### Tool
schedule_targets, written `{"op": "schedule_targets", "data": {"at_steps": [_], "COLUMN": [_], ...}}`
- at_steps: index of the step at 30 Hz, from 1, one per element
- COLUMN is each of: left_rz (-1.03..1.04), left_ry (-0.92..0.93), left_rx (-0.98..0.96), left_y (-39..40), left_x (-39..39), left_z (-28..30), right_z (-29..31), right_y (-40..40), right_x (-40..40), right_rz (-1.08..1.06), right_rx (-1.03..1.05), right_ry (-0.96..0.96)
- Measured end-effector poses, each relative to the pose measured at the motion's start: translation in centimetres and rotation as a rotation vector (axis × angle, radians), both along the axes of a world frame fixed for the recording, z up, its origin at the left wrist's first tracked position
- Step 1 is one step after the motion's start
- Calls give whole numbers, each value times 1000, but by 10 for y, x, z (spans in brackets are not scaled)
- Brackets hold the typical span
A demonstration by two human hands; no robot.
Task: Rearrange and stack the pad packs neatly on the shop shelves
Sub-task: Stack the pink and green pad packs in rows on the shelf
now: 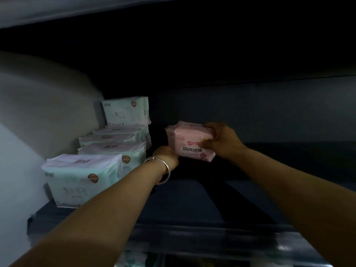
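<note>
Hands (221,141) grip pink pack (189,141) — seemingly above shelf (192,205).

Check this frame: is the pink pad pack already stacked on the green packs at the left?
No, the pink pad pack is gripped in the right hand, apart from the green packs.

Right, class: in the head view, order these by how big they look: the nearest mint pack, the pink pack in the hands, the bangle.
1. Nearest mint pack, though nearness to the camera flatters it.
2. Pink pack, partly covered by both hands.
3. Bangle on the left wrist.
</note>
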State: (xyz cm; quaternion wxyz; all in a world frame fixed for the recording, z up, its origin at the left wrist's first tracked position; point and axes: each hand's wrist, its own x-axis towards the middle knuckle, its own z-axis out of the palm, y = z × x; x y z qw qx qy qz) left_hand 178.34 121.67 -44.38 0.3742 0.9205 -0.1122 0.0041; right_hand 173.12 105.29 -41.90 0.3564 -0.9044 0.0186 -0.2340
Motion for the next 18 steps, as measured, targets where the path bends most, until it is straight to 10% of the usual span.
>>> {"op": "schedule_targets", "data": {"at_steps": [18], "left_rz": [-28], "left_ry": [-152], "left_rx": [233], "left_y": [-2], "left_x": [28], "left_z": [-17], "right_z": [-30], "right_y": [24], "right_x": [61], "right_rz": [8], "right_rx": [-120], "right_ry": [60]}}
